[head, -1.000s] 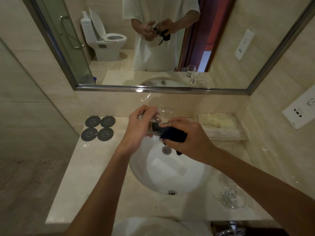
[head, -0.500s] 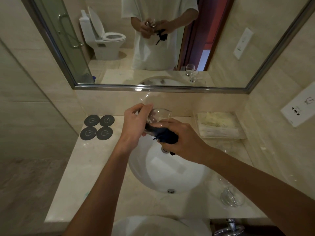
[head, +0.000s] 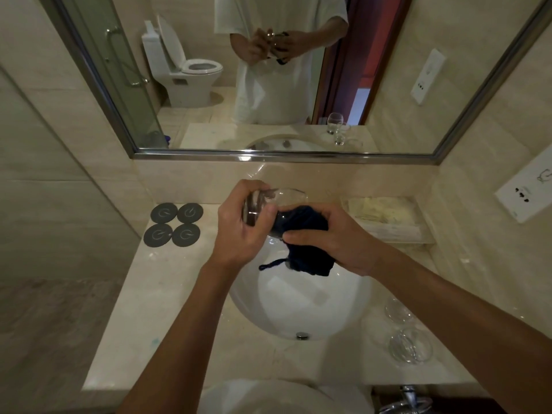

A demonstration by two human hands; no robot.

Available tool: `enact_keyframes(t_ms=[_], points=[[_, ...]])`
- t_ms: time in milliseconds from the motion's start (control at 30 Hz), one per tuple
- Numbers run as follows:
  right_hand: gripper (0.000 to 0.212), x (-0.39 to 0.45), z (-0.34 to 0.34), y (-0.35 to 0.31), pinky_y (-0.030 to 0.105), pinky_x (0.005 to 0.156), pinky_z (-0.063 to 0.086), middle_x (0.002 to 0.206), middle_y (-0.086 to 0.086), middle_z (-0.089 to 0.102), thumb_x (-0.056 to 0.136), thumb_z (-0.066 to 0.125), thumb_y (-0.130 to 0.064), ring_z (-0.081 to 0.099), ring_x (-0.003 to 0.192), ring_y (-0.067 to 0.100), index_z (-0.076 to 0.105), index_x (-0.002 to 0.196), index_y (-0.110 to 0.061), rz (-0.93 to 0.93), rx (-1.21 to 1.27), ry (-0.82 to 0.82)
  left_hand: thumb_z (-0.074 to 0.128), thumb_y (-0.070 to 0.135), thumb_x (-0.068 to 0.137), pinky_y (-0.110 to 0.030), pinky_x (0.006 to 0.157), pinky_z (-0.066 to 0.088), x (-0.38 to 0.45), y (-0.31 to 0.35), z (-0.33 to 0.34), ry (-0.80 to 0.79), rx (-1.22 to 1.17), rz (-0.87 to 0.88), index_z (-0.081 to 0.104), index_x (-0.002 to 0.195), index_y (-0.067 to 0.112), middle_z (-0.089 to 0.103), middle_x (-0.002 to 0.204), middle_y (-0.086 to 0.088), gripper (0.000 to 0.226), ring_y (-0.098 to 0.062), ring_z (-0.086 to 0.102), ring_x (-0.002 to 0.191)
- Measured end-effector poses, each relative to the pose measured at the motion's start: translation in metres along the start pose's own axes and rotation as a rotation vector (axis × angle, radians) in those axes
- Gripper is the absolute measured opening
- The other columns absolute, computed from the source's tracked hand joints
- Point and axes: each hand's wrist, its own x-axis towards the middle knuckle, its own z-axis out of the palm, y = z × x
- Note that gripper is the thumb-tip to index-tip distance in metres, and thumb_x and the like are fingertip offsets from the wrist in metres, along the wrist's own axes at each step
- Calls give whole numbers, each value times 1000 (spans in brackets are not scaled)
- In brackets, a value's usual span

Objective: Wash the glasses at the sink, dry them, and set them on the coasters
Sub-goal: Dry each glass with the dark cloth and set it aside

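My left hand (head: 239, 231) grips a clear glass (head: 280, 201) by its base end, holding it on its side above the white sink (head: 298, 306). My right hand (head: 328, 237) holds a dark blue cloth (head: 301, 234) pressed against the glass's bowl, and a corner of the cloth hangs down over the basin. Several dark round coasters (head: 173, 224) lie bare on the counter at the back left. Two more clear glasses (head: 409, 348) stand on the counter right of the sink, partly behind my right forearm.
A clear tray with folded pale items (head: 388, 216) sits at the back right of the beige counter (head: 143, 324). A wide mirror (head: 268, 70) hangs above the sink. A wall socket (head: 525, 195) is on the right wall.
The glass has turned in my left hand so its base faces me more. My right hand has shifted the cloth to the right over the bowl, and more cloth hangs below.
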Motion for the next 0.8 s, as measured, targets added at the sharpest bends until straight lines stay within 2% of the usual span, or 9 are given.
enact_keyframes(t_ms=[133,200,267,333,433,533,600,667,800], points=[[23,-3,-3,-1,49,67,60,87,21,71,89,71,-1,69,73,41,70,109,-11,12,-63,79,42,36,96,-18,81,47,5,9,-3,-135,-74,-257,59,109,8,61,97,17,35,-1,59,91],[24,-5,-5,2,43,64,62,82,14,73,88,73,-2,71,70,35,72,106,-17,-5,-121,95,29,46,102,-27,83,51,9,9,-8,-176,-97,-460,61,107,18,66,103,13,43,-4,63,93],[28,-7,-7,4,31,64,60,78,4,73,87,75,-2,71,70,22,72,102,-26,-14,-206,82,20,56,103,-36,66,51,11,8,-13,-281,-94,-664,63,94,14,69,83,-3,60,-15,62,68],[27,-10,-7,7,20,61,55,78,2,72,86,75,-2,70,67,14,73,105,-22,0,-293,56,25,64,99,-31,52,42,9,8,-15,-409,-131,-740,60,87,2,57,65,-16,72,-21,49,53],[25,-11,-12,6,21,60,54,80,2,73,87,74,-2,69,64,10,71,112,-6,54,-360,4,37,55,100,-29,48,35,0,3,-13,-437,-228,-733,55,96,-12,50,64,-16,70,-21,45,54],[31,-9,-23,-5,26,74,59,98,2,75,88,76,-8,74,79,12,72,118,-13,73,-438,-101,49,50,99,-35,52,40,-6,-4,-9,-403,-270,-628,60,94,-7,54,67,-16,59,-25,51,56],[31,-9,-29,-10,27,84,58,105,-3,75,88,76,-13,73,90,12,72,119,-17,66,-485,-149,56,47,93,-40,55,47,-10,-5,-6,-378,-250,-550,64,104,2,62,77,-16,47,-25,58,63],[29,-8,-33,-12,25,86,56,105,-7,75,89,75,-14,72,94,9,73,118,-19,81,-459,-151,64,38,88,-37,65,53,-14,-4,-5,-337,-240,-494,61,116,7,68,95,-5,42,-19,64,77],[25,-9,-38,-7,19,73,54,88,-9,75,92,68,-4,72,82,7,70,116,-9,183,-209,-108,79,12,80,-23,89,52,-18,-5,-6,-374,-236,-385,52,124,9,65,108,22,52,-6,66,102]])
